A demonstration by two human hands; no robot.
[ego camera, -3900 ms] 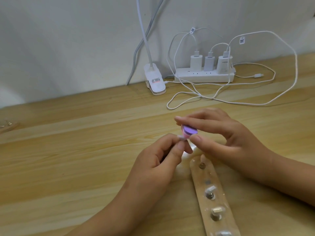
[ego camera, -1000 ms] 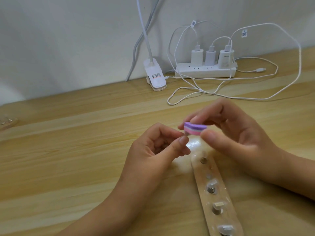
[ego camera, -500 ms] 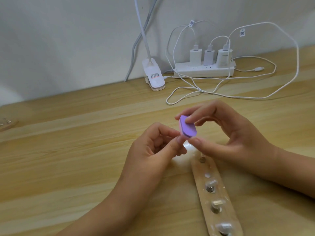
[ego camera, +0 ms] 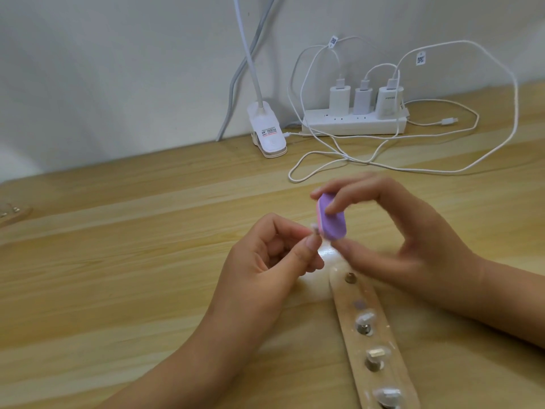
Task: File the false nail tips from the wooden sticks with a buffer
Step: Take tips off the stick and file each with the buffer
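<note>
My right hand (ego camera: 395, 234) pinches a small purple and pink buffer (ego camera: 332, 221) between thumb and fingers, holding it upright above the table. My left hand (ego camera: 274, 258) pinches a tiny clear false nail tip (ego camera: 315, 230) between thumb and forefinger, and the tip touches the buffer's left edge. Below the hands a wooden stick (ego camera: 368, 335) lies on the table, running toward the front right. It carries small metal studs and several clear nail tips (ego camera: 365, 318). The stud nearest my hands is bare.
A white power strip (ego camera: 354, 124) with three chargers and looping white cables (ego camera: 383, 163) sits at the back by the wall. A white clip lamp base (ego camera: 267, 131) stands to its left. Another wooden piece (ego camera: 13, 212) pokes in at the far left edge.
My right hand has turned the buffer from lying flat to standing upright and keeps stroking it against the nail tip. My left hand has barely moved.
</note>
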